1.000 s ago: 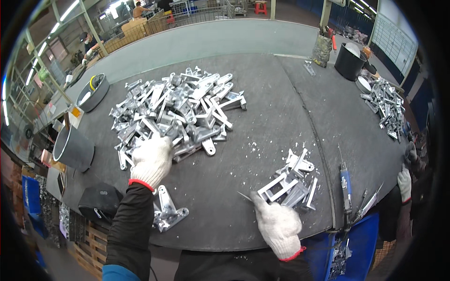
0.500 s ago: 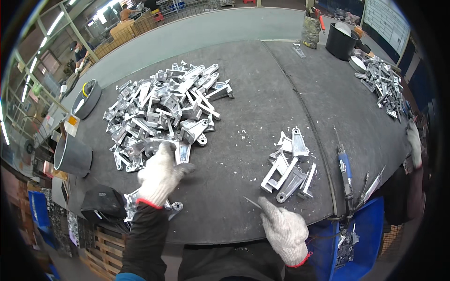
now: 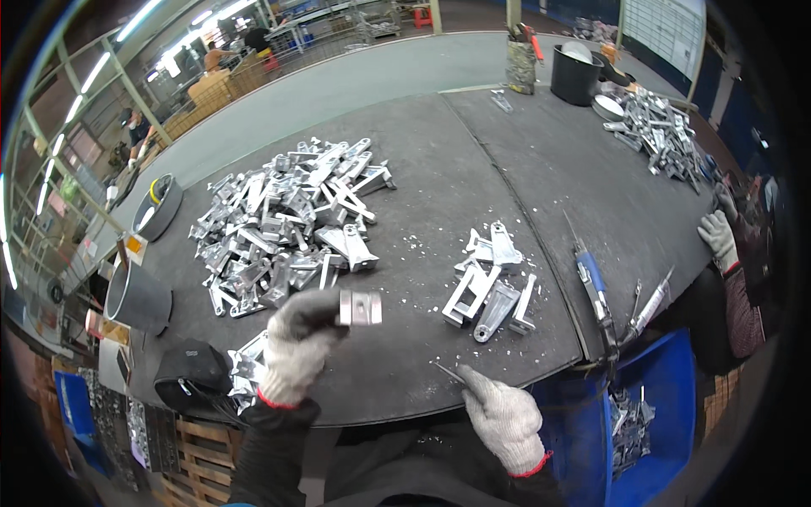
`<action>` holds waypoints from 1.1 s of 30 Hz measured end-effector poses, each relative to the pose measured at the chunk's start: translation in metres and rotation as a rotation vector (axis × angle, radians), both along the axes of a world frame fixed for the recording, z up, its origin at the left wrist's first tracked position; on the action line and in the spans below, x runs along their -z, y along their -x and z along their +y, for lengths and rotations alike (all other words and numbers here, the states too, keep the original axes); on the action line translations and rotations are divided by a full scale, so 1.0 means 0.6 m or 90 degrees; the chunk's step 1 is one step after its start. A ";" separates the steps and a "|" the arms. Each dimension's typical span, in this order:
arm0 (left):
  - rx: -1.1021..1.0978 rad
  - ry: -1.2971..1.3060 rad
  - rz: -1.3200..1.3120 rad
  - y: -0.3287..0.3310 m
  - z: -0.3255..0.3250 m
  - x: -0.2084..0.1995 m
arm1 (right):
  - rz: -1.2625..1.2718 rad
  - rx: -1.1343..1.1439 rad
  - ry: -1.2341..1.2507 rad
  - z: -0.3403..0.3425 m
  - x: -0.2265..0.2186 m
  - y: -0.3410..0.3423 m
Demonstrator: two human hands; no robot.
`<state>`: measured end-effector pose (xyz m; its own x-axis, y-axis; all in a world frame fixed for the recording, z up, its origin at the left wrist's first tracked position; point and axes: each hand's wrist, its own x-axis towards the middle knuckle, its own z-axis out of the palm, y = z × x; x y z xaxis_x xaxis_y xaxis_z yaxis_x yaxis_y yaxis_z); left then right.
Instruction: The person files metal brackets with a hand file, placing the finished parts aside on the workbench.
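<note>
My left hand, in a white knit glove with dark-stained fingers, is closed round a silver cast-metal bracket. It holds the bracket above the table, at the near edge of a big heap of similar brackets. My right hand, gloved alike, grips a thin pointed metal tool whose tip points left; its handle is hidden in the fist. Beyond the right hand lies a small group of brackets amid metal chips. More brackets lie beside my left wrist.
A blue-bodied power tool and another slim tool lie at the right near edge, above a blue bin. Left stand a black bag and a grey bucket. A co-worker's gloved hand rests at the right edge.
My left hand has drawn back from the heap with a bracket lifted in it. My right hand still holds the pointed tool. The whole view has shifted slightly.
</note>
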<state>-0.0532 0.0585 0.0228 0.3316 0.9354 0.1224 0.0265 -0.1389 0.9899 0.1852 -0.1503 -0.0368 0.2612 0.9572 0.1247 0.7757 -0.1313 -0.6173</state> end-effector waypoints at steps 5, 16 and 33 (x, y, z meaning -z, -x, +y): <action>0.107 0.095 -0.130 -0.037 -0.076 0.002 | -0.005 0.017 0.068 -0.002 -0.009 0.002; 0.223 -0.100 -0.059 0.004 -0.068 0.050 | -0.022 -0.011 -0.014 0.001 0.004 -0.001; -0.053 -0.378 0.556 0.058 -0.148 0.028 | -0.049 0.007 0.032 0.011 -0.006 0.009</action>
<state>-0.0877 -0.0300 0.0058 0.4626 0.8278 0.3174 0.7278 -0.5591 0.3972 0.1800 -0.1439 -0.0330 0.2630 0.9600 0.0958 0.8187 -0.1695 -0.5487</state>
